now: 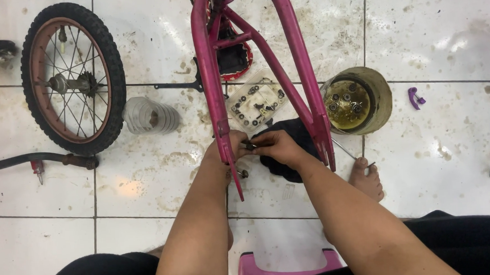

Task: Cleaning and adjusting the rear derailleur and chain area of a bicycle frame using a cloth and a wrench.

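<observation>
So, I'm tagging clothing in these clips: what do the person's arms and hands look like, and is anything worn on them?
Both forearms are bare: no sleeves, gloves, watch or bracelets show. The left hand and right hand show no rings that I can make out.

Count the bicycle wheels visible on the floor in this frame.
1: a spoked wheel with its black tyre lies flat at upper left, beside the pink frame. Others may sit outside the view.
</observation>
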